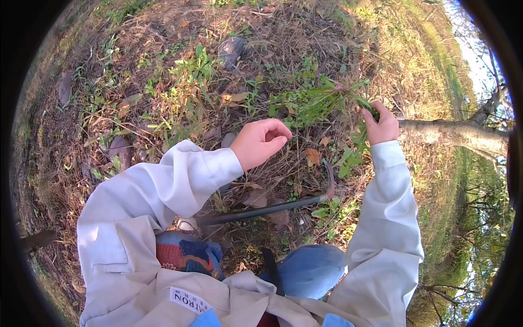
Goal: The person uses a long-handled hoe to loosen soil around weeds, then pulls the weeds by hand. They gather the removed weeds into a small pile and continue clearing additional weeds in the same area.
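Note:
My right hand [382, 124] pinches the leaves of a green weed plant [361, 102] between thumb and fingers. More jagged leaves [349, 159] hang below that hand. A leafy plant with a reddish base [314, 100] lies just left of it on the dry grass; whether it is part of the held weed I cannot tell. My left hand [259, 143] hovers over the ground with thumb and forefinger curled together, and nothing shows between them. Below it lies a sickle [265, 209] with a dark handle and a curved, rusty blade, touched by neither hand.
Stones [231, 51] and a rounded rock [120, 151] lie among dry grass and low weeds [198, 67]. A tree trunk [441, 130] stands close beyond my right hand. My bent knees, one in blue denim [312, 269], are near the sickle handle.

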`<state>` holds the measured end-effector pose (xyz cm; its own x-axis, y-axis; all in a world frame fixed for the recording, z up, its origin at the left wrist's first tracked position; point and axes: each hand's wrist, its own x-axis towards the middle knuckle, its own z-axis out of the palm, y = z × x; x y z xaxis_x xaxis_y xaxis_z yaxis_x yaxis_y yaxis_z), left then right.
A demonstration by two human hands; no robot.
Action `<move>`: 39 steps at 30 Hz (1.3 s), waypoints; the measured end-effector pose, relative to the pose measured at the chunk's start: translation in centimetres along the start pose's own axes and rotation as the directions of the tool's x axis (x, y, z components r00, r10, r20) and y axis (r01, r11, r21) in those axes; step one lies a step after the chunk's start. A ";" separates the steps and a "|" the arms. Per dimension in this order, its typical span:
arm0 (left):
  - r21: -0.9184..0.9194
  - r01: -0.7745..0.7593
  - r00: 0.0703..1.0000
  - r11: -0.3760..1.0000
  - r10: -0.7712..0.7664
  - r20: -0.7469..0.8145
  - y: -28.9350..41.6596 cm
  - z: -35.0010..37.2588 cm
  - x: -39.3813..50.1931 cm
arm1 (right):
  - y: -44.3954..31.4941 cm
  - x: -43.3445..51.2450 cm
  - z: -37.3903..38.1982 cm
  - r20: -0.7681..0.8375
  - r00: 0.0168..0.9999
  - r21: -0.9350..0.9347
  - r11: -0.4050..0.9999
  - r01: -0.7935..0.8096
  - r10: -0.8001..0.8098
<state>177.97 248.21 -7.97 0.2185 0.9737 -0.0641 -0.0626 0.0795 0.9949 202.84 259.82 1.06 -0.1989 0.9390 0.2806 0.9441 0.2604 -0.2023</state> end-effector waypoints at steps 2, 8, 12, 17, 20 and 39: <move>0.019 -0.019 0.990 1.000 0.021 -0.137 0.0 0.7 1.8 | -0.7 -1.2 2.0 -0.021 0.999 0.123 0.992 -0.027 0.029; 0.272 -0.017 0.893 0.962 0.137 -0.429 -1.0 6.7 9.0 | 1.5 -3.2 4.3 -0.005 0.968 0.659 0.728 -0.187 0.253; 0.603 -0.022 0.579 0.797 0.502 -0.642 -1.8 9.2 11.0 | 0.9 -4.6 4.3 0.075 0.949 0.882 0.424 -0.206 0.306; 0.471 0.033 0.890 0.881 0.188 -0.415 -3.3 9.7 10.8 | 4.6 -7.3 5.6 0.199 0.940 0.786 0.527 -0.323 0.278; 0.529 -0.019 0.860 0.849 0.283 -0.424 -4.1 9.9 10.5 | 7.7 -8.8 6.2 0.266 0.953 0.545 0.793 -0.273 0.146; 0.731 -0.197 0.892 0.653 0.429 -0.144 -6.0 11.0 9.0 | 6.3 -8.1 8.3 0.232 0.942 0.432 0.843 -0.322 0.241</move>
<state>191.05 254.12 -13.64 0.0282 0.9331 0.3586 0.6285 -0.2955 0.7195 208.26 255.72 -10.25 -0.0208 0.9998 -0.0016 0.7460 0.0144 -0.6658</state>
